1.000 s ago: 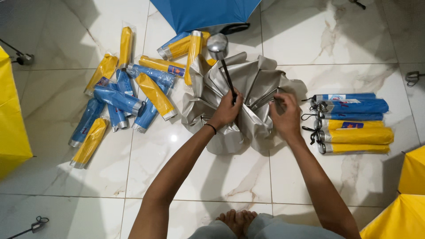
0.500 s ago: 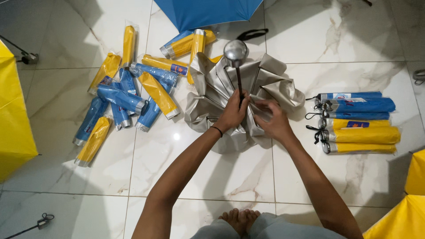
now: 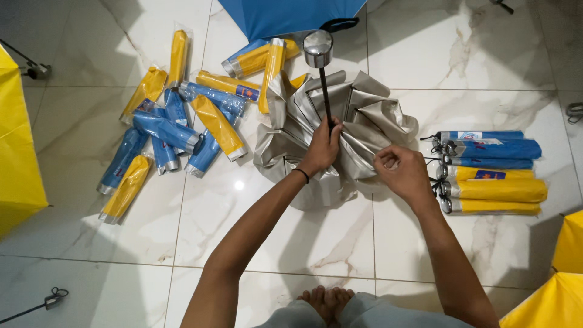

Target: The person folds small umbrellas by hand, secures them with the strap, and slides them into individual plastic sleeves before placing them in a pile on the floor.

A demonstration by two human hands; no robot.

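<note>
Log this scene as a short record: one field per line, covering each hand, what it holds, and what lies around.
left hand: grips the black shaft of the silver umbrella
right hand: pinches a fold of the canopy
umbrella handle: silver, pointing up
left pile: loose wrapped blue and yellow umbrellas
right stack: neat row, blue above yellow
floor: white marble tiles
</note>
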